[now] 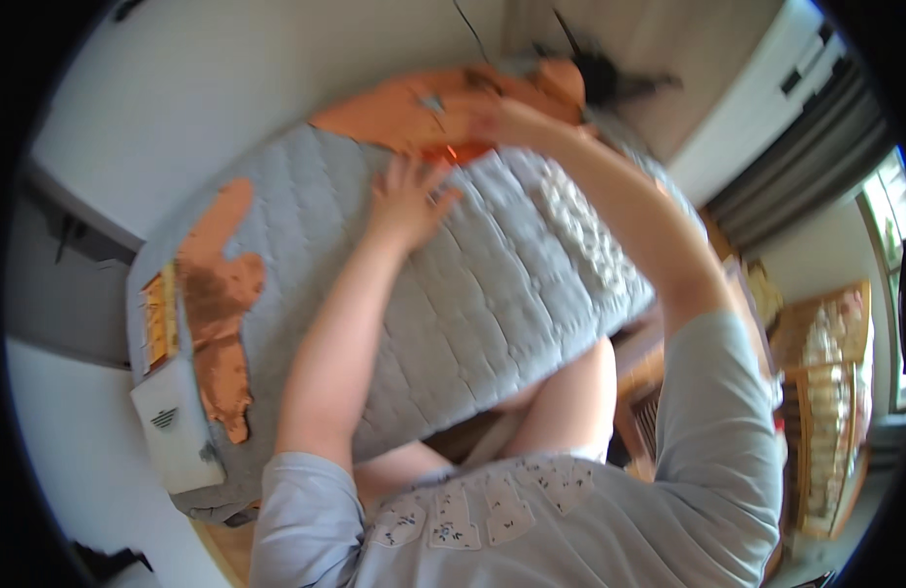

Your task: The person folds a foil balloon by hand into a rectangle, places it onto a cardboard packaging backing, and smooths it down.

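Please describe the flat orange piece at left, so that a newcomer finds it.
Find the grey quilted fabric cover in the middle. Along its left side, beside the white rectangular slab, lies a flat orange piece with brown patches. Its narrow, lobed outline sets it apart from the larger orange sheet at the far edge.

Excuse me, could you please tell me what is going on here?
A seated person is handling a large orange piece at the far side of a grey quilted cover. The left hand, fingers spread, is at its near edge, while the right hand reaches over it; blur hides whether either grips it. A smaller orange piece with a dark patch lies to the left, apart from both hands.
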Available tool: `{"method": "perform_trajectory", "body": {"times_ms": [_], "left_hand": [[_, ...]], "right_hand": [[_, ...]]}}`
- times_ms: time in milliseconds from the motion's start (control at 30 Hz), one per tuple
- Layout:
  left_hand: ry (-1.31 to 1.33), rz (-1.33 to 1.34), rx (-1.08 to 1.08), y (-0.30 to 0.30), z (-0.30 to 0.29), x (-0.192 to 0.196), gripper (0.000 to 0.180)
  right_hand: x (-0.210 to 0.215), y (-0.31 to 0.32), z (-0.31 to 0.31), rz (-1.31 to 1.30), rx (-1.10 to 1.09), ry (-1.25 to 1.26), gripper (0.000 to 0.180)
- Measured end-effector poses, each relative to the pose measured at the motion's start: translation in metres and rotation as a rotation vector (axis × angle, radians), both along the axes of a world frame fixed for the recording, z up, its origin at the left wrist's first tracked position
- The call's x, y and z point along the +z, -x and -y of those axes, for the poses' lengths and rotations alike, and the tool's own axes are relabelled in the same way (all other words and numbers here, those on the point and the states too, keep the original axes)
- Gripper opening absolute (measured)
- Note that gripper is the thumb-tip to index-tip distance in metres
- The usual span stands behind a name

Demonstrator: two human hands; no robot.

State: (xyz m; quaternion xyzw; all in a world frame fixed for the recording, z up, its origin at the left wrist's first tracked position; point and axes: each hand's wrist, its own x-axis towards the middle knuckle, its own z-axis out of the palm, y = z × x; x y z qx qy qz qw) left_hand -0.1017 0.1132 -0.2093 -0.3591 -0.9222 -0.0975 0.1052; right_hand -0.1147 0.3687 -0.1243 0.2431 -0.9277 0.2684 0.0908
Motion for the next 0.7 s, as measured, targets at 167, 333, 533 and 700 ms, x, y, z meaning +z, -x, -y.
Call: {"method": "perform_trajectory", "body": {"times_ms": [167, 333, 533, 700], "left_hand": [[-0.116, -0.303, -0.23, 0.047, 0.024, -0.026, 0.05], [0.136, -0.744, -0.554, 0.123, 0.038, -0.032, 0.047], [-0.135, -0.117, -0.332, 0.09, 0.019, -0.06, 0.05], [0.766, -1.487, 0.016, 0.13, 0.038, -0.054, 0.054]], "right_hand": [[0.038, -0.044, 0.03, 0.25, -0.043, -0.058, 0.047], [-0.033, -0.16, -0.034, 0.258, -0.196, 0.011, 0.04], [-0.067, -0.267, -0.027, 0.135, -0.303, 0.061, 0.028], [-0.025, -0.296, 0.018, -0.114, -0.269, 0.077, 0.02]]}}
